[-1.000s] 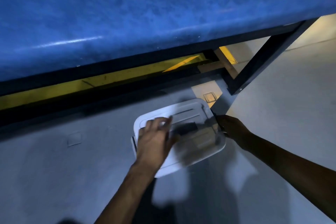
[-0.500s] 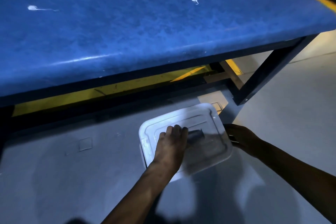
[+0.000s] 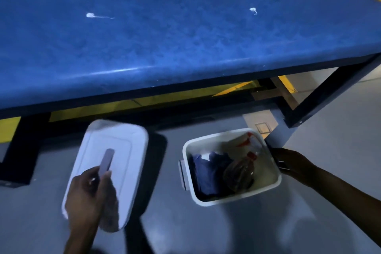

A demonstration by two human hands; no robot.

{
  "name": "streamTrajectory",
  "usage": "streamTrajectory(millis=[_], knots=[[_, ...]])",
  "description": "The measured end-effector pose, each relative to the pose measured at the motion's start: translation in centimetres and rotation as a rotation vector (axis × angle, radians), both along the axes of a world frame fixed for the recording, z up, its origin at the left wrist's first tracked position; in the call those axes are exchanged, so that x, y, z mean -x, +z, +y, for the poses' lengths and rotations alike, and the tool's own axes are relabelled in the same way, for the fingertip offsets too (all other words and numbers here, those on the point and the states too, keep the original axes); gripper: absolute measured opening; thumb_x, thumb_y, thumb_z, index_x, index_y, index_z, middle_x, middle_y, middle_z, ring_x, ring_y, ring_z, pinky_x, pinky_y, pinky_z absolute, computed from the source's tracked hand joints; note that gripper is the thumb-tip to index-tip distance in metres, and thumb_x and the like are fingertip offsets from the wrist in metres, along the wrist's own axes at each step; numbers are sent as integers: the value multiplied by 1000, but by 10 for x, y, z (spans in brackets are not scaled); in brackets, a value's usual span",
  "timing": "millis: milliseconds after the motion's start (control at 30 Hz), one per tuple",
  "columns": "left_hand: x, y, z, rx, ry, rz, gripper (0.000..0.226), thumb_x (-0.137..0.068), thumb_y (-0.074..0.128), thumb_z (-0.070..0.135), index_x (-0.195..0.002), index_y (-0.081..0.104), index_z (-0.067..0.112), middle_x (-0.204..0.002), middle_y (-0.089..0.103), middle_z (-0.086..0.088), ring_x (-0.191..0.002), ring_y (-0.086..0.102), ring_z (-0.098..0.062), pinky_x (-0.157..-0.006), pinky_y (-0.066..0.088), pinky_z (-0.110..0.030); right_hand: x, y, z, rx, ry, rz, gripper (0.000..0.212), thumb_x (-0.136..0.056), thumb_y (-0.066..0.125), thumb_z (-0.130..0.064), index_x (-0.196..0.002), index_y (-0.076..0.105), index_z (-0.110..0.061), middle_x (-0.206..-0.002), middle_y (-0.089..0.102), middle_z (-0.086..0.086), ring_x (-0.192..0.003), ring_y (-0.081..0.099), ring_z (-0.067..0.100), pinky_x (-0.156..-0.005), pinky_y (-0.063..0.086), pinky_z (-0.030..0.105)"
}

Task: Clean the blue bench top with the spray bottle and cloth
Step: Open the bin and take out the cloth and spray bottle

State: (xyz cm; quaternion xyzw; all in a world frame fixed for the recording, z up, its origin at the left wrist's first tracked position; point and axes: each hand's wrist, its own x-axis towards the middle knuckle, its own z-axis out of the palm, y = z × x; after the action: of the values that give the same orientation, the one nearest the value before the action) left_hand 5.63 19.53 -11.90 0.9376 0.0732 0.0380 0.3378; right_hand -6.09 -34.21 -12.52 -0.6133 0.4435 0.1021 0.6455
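Left hand (image 3: pixel 88 194): closed around the handle (image 3: pixel 106 160) of the white lid (image 3: pixel 115 163); lid held off the box, to its left, above the grey floor (image 3: pixel 206 233).
Right hand (image 3: pixel 288 163): pressed against the right outer side of the box at a dark clasp; fingers partly hidden, so could not tell whether curled shut or loose.
Box (image 3: pixel 206 200): white, open, stood on the floor just before the bench.
Cloth (image 3: pixel 208 171): dark blue, bunched in the left part of the box.
Spray bottle (image 3: pixel 241 169): lay tilted in the right part, red trigger head toward the bench, touching the cloth.
Bench top (image 3: pixel 165 47): blue, beyond the box, on a dark frame (image 3: pixel 321 93).
Marks: two white smears (image 3: pixel 90 15) on the top, well apart.
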Motion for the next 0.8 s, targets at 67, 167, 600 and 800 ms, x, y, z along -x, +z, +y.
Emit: streamTrajectory(millis=[67, 167, 600, 800], knots=[[2, -19, 15, 8, 65, 92, 40, -80, 58, 61, -93, 71, 25, -71, 71, 6, -70, 70, -27, -70, 57, -42, 0, -4, -1, 3, -25, 9, 26, -103, 56, -14, -127, 64, -6, -124, 66, 15, -111, 63, 31, -82, 52, 36], [6, -51, 32, -125, -15, 221, 43, -79, 51, 62, -71, 69, 24, -60, 67, 8, -63, 67, -24, -63, 56, -37, 1, -10, -4, 13, -61, -2, 27, -103, 55, -10, -127, 65, -5, -119, 69, 15, -104, 65, 30, -81, 52, 37], [-21, -23, -68, 211, -172, -181, 28, -95, 65, 29, -121, 63, 22, -112, 62, -2, -98, 64, -22, -78, 53, -37, -10, 33, 14, 728, 209, -359, 15, -100, 60, -19, -102, 68, -7, -93, 73, 5, -82, 69, 15, -74, 58, 22], [-2, 26, -230, 46, -1005, 135, 62, -86, 72, 42, -143, 52, 29, -142, 56, 3, -134, 51, -20, -112, 36, -26, -17, 49, 61, 179, 528, 247, 82, -54, 88, -68, -111, 70, -12, -109, 74, 10, -100, 72, 24, -84, 62, 35]])
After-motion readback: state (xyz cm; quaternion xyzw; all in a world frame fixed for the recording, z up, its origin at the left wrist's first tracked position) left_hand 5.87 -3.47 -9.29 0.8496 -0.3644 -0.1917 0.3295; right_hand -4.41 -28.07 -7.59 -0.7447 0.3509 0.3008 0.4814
